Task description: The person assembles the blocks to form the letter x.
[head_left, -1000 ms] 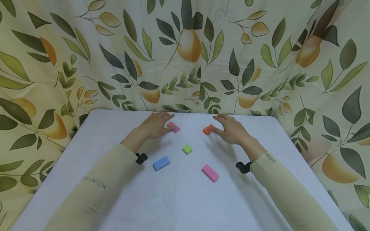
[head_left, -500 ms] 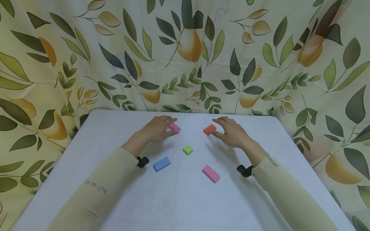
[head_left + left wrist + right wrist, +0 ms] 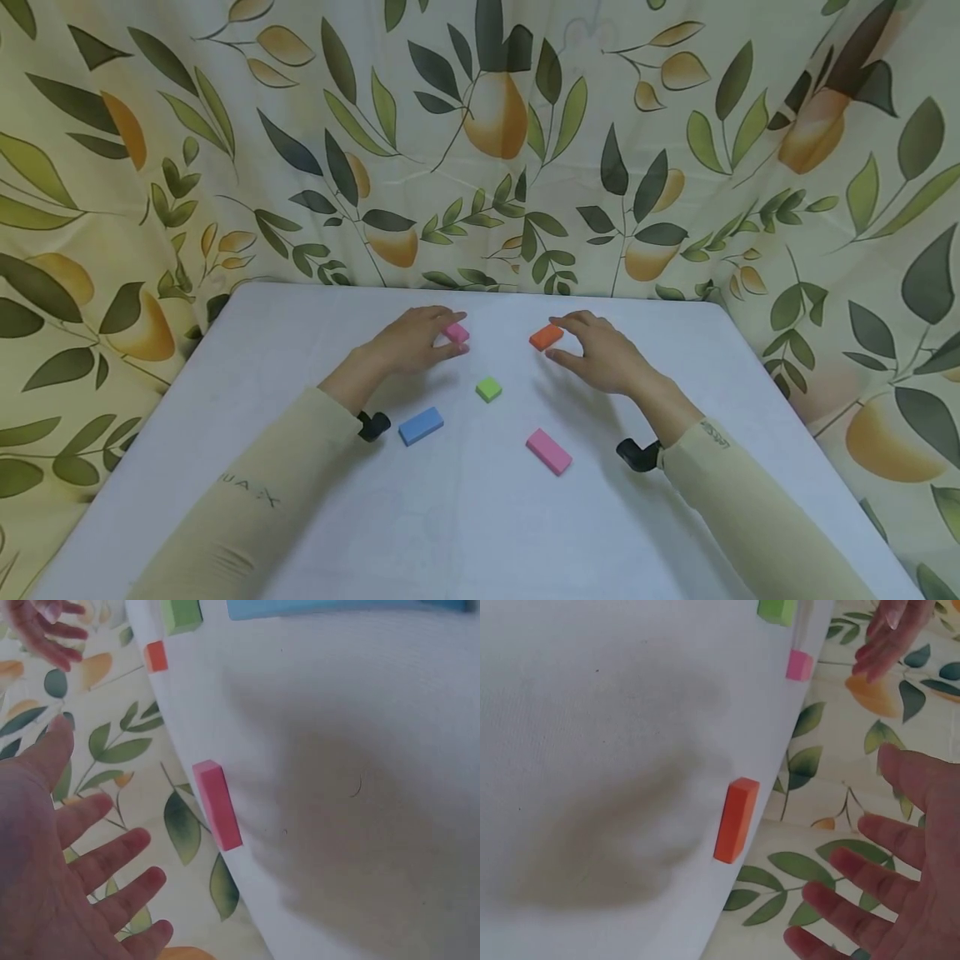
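My left hand point(image 3: 415, 341) hovers above the table near the far pink block point(image 3: 457, 333), partly covering it in the head view. In the left wrist view that pink block point(image 3: 217, 805) lies apart from the spread fingers point(image 3: 112, 862). On the other side, my right hand point(image 3: 602, 353) hangs close to an orange block point(image 3: 546, 337). The right wrist view shows a gap between this hand point(image 3: 915, 870) and the orange block point(image 3: 736, 821). Neither hand holds anything. Between and nearer lie a small green block point(image 3: 489, 389), a blue block point(image 3: 422, 426) and a second pink block point(image 3: 549, 452).
All the blocks lie on a white-covered table point(image 3: 465, 525). A curtain point(image 3: 315, 150) with leaves and fruit stands behind the table's far edge and along both sides. A small black device sits at each wrist, the left one point(image 3: 374, 426) and the right one point(image 3: 637, 455).
Both hands have drawn slightly nearer to the body, and more of the orange block shows beside the right hand. The blocks appear to stay in place; the whole view has shifted a little.
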The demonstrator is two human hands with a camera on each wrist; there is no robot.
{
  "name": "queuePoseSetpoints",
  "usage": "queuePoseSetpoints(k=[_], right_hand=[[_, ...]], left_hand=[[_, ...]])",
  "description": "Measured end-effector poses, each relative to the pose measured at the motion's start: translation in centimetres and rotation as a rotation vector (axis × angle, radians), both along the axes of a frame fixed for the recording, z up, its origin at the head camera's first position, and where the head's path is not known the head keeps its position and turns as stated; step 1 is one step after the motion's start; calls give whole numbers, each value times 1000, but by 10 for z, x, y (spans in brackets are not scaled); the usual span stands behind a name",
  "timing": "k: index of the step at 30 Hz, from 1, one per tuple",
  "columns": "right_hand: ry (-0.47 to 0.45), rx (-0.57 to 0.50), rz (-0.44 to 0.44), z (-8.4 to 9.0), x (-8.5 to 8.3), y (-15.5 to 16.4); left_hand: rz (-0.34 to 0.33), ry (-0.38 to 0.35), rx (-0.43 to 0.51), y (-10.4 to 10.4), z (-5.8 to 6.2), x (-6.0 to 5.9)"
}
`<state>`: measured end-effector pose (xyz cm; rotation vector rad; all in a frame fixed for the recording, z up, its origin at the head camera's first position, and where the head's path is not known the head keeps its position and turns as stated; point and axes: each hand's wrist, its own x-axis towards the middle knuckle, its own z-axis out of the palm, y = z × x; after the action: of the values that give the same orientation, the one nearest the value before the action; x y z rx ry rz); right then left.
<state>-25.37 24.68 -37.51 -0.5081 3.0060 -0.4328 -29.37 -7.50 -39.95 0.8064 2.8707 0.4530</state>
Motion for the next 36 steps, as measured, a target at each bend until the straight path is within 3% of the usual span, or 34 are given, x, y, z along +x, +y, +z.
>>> queuePoseSetpoints(k=[11, 36], right_hand=[[-4, -15, 7, -3, 8, -2], [-50, -88, -20, -9, 19, -3]], left_hand=[[47, -70, 66, 6, 1, 8], [59, -144, 143, 12, -6, 17]])
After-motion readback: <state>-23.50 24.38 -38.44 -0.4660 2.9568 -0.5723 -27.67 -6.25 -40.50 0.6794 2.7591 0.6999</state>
